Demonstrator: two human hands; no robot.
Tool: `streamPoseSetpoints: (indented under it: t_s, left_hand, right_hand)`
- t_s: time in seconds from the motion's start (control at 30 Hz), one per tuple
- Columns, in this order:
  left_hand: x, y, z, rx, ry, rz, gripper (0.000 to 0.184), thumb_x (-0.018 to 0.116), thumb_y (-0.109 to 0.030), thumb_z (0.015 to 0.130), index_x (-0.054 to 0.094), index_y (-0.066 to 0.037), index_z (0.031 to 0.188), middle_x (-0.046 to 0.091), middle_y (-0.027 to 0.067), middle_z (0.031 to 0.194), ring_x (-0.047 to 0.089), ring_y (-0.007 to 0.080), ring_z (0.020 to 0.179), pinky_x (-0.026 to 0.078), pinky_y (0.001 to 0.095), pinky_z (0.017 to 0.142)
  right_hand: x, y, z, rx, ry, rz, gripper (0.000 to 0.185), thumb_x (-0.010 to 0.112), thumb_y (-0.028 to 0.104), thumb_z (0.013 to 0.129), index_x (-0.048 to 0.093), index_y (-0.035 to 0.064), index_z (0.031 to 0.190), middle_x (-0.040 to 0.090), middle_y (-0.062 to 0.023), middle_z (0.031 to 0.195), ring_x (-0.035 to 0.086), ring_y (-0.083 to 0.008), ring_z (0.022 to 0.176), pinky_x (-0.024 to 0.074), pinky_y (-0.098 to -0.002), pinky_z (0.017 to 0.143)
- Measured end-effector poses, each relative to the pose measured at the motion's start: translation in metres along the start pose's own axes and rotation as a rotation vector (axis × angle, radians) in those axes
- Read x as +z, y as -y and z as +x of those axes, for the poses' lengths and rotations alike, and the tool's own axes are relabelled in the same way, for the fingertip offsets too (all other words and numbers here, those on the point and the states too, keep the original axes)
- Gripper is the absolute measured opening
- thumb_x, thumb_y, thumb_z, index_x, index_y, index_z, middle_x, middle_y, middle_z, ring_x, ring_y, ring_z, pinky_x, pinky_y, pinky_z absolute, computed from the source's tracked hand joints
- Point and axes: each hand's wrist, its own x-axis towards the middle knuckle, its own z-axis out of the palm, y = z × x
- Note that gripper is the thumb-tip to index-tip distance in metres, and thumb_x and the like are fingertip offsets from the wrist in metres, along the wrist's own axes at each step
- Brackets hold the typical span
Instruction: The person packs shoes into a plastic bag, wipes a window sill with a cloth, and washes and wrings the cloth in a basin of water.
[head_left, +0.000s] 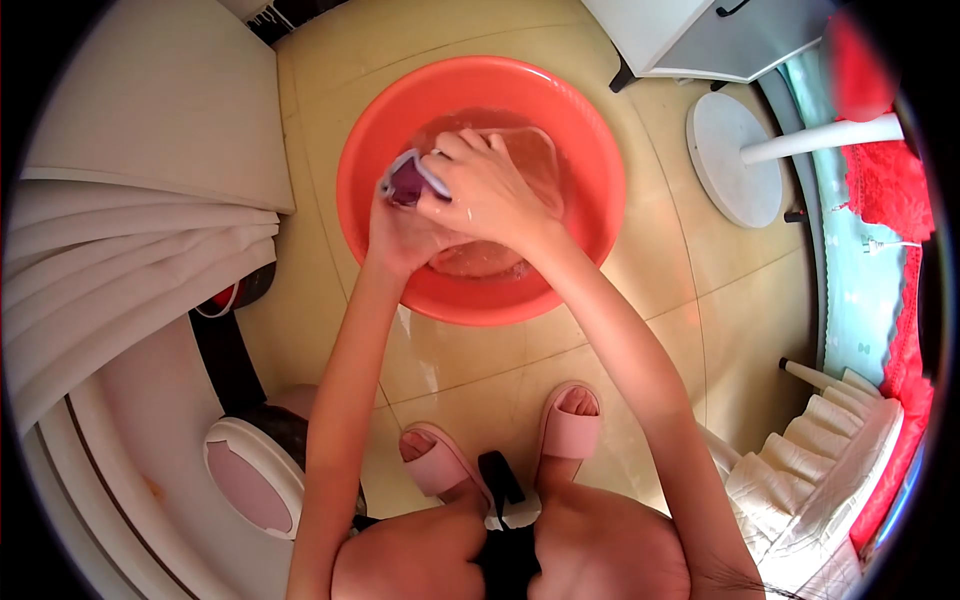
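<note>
Over tiled floor [655, 285], hands [482, 190] grip a purple item [407, 186].

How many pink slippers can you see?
2. One pink slipper is on the person's left foot, the other pink slipper on the right foot. Both are on the tiled floor, nearer the person than the orange-red basin. Neither is hidden.

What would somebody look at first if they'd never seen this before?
Probably the big red-orange basin with water in it, on the floor at the upper middle. Over it, the left hand and right hand hold a small purple thing with a pale edge. Pink slippers stand out below, and bright red cloth at the far right.
</note>
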Motion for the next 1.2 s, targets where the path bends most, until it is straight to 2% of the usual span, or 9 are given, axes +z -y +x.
streamPoseSetpoints:
  t_s: [0.1,0.17,0.23,0.27,0.4,0.57,1.0,1.1,1.2]
  left_hand:
    - [-0.056,-0.006,0.024,0.181,0.325,-0.049,0.034,0.039,-0.033,0.089,0.053,-0.007,0.107,0.057,0.0084,0.108,0.055,0.0229,0.100,0.046,0.0399,0.086]
    - [-0.038,-0.003,0.020,0.218,0.225,-0.095,0.029,0.039,-0.027,0.090,0.054,-0.007,0.103,0.059,0.0066,0.103,0.057,0.0211,0.096,0.047,0.0385,0.083]
    - [-0.034,0.004,0.023,0.397,-0.062,0.139,0.024,0.040,-0.023,0.091,0.054,-0.006,0.101,0.059,0.0050,0.098,0.058,0.0197,0.091,0.048,0.0354,0.081]
    - [-0.041,0.011,0.036,0.320,-0.077,-0.086,0.019,0.040,-0.018,0.090,0.053,-0.006,0.098,0.058,0.0038,0.093,0.057,0.0173,0.087,0.049,0.0323,0.077]
    - [-0.049,0.014,0.040,0.346,-0.037,-0.090,0.019,0.040,-0.018,0.090,0.053,-0.007,0.098,0.057,0.0036,0.092,0.057,0.0170,0.087,0.049,0.0321,0.077]
    - [-0.051,0.013,0.041,0.358,0.015,-0.080,0.019,0.040,-0.018,0.090,0.053,-0.007,0.098,0.057,0.0034,0.092,0.057,0.0166,0.087,0.049,0.0318,0.076]
    - [-0.058,0.024,0.043,0.325,0.156,-0.094,0.018,0.040,-0.019,0.090,0.053,-0.007,0.097,0.057,0.0030,0.091,0.058,0.0156,0.086,0.050,0.0312,0.074]
    - [-0.041,0.003,0.025,0.144,0.034,0.122,0.018,0.041,-0.020,0.090,0.053,-0.009,0.097,0.057,0.0020,0.091,0.058,0.0147,0.085,0.050,0.0316,0.073]
    - [-0.036,-0.007,0.018,0.119,-0.044,0.292,0.022,0.041,-0.026,0.090,0.054,-0.011,0.100,0.057,0.0020,0.095,0.058,0.0150,0.084,0.050,0.0325,0.073]
  right_hand:
    - [0.010,0.016,-0.005,0.139,0.031,-0.073,0.041,0.060,0.040,0.069,0.058,0.0075,0.095,0.049,-0.0132,0.096,0.043,-0.0285,0.093,0.0324,-0.0419,0.080]
    - [0.016,0.025,-0.007,0.170,-0.012,-0.059,0.050,0.064,0.041,0.067,0.053,0.0058,0.101,0.045,-0.0140,0.100,0.041,-0.0312,0.097,0.0326,-0.0433,0.081]
    - [0.020,0.030,-0.007,0.141,-0.289,-0.085,0.055,0.069,0.042,0.064,0.052,0.0073,0.103,0.044,-0.0120,0.099,0.040,-0.0290,0.097,0.0324,-0.0427,0.081]
    - [0.021,0.030,-0.005,0.121,-0.357,-0.073,0.049,0.071,0.038,0.063,0.055,0.0086,0.099,0.045,-0.0100,0.095,0.041,-0.0282,0.094,0.0327,-0.0426,0.081]
    - [0.019,0.026,-0.001,0.011,-0.366,-0.041,0.040,0.071,0.036,0.064,0.058,0.0098,0.091,0.047,-0.0074,0.088,0.047,-0.0261,0.085,0.0385,-0.0410,0.076]
    - [0.030,0.027,0.002,-0.120,-0.427,-0.100,0.029,0.071,0.032,0.064,0.057,0.0104,0.076,0.053,-0.0043,0.070,0.056,-0.0201,0.064,0.0463,-0.0319,0.054]
    - [0.030,0.031,-0.011,0.047,-0.169,-0.040,0.017,0.066,0.018,0.063,0.053,0.0077,0.066,0.060,-0.0091,0.060,0.059,-0.0220,0.053,0.0431,-0.0341,0.042]
    - [0.023,0.021,-0.012,0.022,-0.129,0.014,0.017,0.067,0.018,0.063,0.055,0.0083,0.070,0.059,-0.0070,0.065,0.060,-0.0207,0.065,0.0445,-0.0329,0.052]
    - [0.004,0.011,-0.011,-0.230,-0.044,0.069,0.019,0.067,0.019,0.066,0.057,0.0109,0.079,0.052,-0.0016,0.082,0.047,-0.0190,0.089,0.0362,-0.0332,0.081]
